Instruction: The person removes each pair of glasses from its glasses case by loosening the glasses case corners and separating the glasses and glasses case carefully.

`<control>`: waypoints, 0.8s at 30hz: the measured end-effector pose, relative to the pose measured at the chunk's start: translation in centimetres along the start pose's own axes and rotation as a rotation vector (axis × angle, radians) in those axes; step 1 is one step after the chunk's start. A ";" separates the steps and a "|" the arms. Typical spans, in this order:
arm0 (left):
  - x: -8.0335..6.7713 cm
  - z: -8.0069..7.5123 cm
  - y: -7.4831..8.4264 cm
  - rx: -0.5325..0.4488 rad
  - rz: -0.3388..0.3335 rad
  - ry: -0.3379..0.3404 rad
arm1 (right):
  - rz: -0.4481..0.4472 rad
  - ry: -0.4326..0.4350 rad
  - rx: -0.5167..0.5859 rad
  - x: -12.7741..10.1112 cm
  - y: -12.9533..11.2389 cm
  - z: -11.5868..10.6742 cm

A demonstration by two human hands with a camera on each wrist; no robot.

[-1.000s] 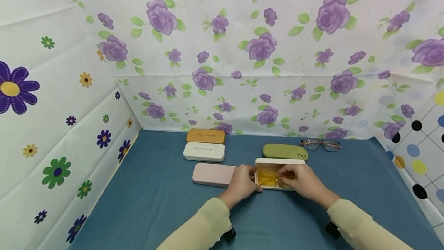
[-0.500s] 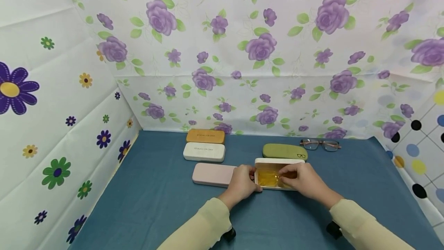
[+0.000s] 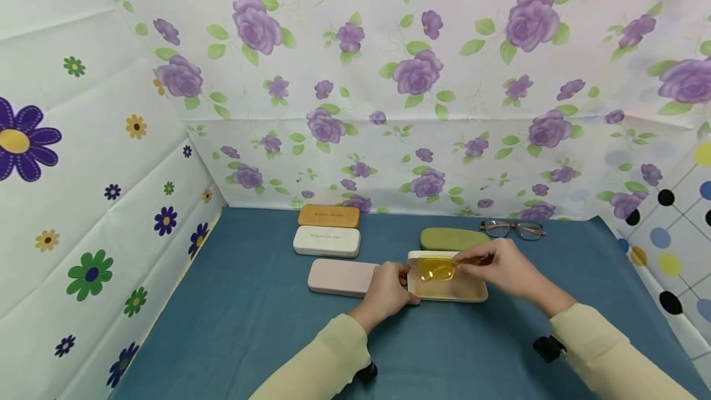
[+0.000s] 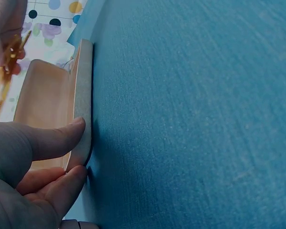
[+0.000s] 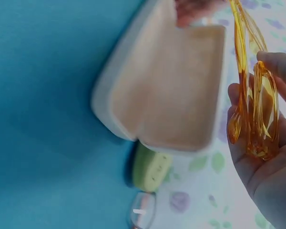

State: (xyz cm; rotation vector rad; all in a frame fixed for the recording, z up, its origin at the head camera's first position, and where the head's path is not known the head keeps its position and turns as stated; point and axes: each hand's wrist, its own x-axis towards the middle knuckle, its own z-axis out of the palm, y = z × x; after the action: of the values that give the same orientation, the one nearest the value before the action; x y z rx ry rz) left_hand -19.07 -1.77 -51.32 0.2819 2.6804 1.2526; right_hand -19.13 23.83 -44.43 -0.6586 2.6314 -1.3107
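An open cream glasses case (image 3: 447, 289) lies on the blue table; its tan inside shows bare in the right wrist view (image 5: 167, 90). My left hand (image 3: 389, 287) grips the case's left end, thumb and fingers on its rim (image 4: 81, 138). My right hand (image 3: 502, 267) holds folded yellow-amber glasses (image 3: 436, 268) just above the case, the frame lying against its fingers (image 5: 257, 114). The glasses and my right fingers show at the top left of the left wrist view (image 4: 7, 47).
A pink case (image 3: 341, 277) lies left of the open one, with a white case (image 3: 326, 241) and an orange case (image 3: 329, 215) behind it. A green case (image 3: 450, 239) and dark-framed glasses (image 3: 513, 229) sit near the back wall. Flowered walls enclose the blue table (image 3: 250, 326).
My right hand has lifted the yellow glasses up out of the cream case and drawn back to the right. My left hand has stayed on the case's left end.
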 end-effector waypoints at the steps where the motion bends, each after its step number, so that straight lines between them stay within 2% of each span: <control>1: 0.0 0.0 0.0 0.001 -0.002 0.000 | -0.005 0.005 0.011 0.1 -0.1 -0.5; 9: -0.1 -0.1 0.3 0.008 -0.016 0.000 | 0.028 0.027 0.062 0.2 -0.2 -4.2; 16: -0.2 -0.1 0.3 0.009 -0.001 0.008 | 0.042 0.050 0.034 0.1 0.9 -7.2; 24: -0.1 0.1 0.1 0.016 -0.005 0.020 | 0.101 0.084 -0.057 -0.3 2.7 -9.6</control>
State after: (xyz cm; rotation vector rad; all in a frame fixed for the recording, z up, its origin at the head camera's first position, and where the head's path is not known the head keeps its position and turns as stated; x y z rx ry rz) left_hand -18.94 -1.66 -51.24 0.2662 2.7069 1.2401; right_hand -22.69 32.41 -40.69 -0.4806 2.7384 -1.2657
